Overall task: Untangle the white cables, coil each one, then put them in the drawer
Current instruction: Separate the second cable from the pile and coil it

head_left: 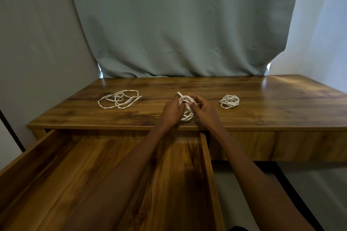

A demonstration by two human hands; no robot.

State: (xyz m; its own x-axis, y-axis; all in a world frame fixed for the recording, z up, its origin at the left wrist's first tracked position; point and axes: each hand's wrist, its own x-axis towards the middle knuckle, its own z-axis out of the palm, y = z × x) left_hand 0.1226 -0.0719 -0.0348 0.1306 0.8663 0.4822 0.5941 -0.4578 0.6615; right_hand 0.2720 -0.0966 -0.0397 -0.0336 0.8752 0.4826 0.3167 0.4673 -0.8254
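Observation:
Three white cables are on the wooden desk [262, 114]. A loose, spread-out cable [119, 99] lies at the left. A small tight coil [229, 101] rests at the right. Between them, just above the desk's front edge, both hands hold a partly wound cable [186, 106]. My left hand [171, 110] grips the bundle of loops. My right hand [201, 108] pinches a strand of it between thumb and fingers. One cable end sticks up above the left hand. The open drawer [207, 155] extends toward me under my forearms.
A grey-green curtain [178, 24] hangs behind the desk. Grey walls stand at the left and right. The drawer's wooden bottom shows nothing on it where my arms leave it visible. Floor shows at the lower right of the drawer.

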